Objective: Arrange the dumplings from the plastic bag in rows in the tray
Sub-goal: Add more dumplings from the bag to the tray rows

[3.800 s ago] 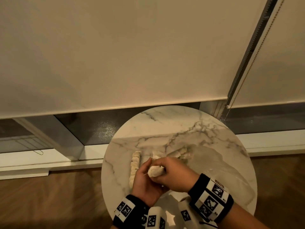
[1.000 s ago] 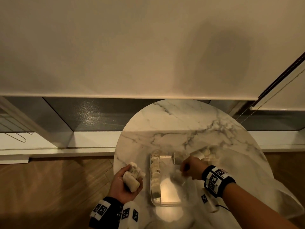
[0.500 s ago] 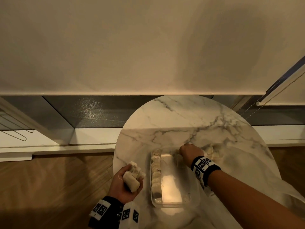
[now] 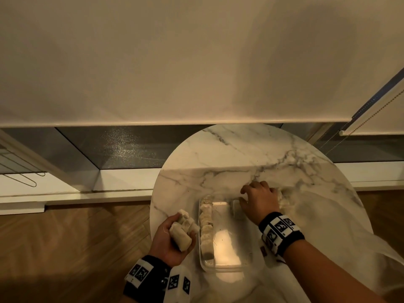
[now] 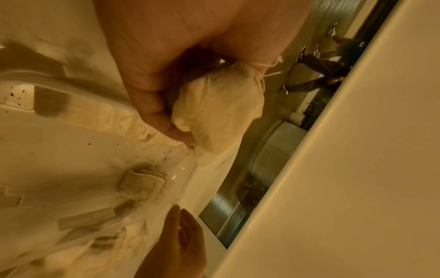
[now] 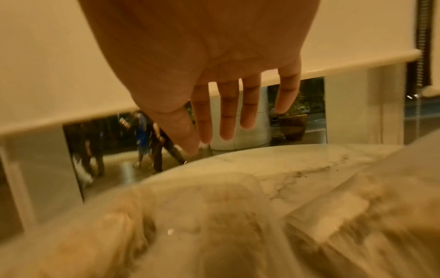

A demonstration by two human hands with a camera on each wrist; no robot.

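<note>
Here the clear tray (image 4: 227,266) lies with its long axis running from the table's near edge toward its far edge, one row of dumplings (image 4: 206,228) along its left wall. The left hand (image 4: 172,241) grips several dumplings at the round marble table's (image 4: 240,154) left edge. The right hand (image 4: 260,199), fingers spread, reaches over the plastic bag (image 4: 328,217) beside the tray's far end. Beyond the far edge hangs a roller blind (image 4: 175,62).
</note>
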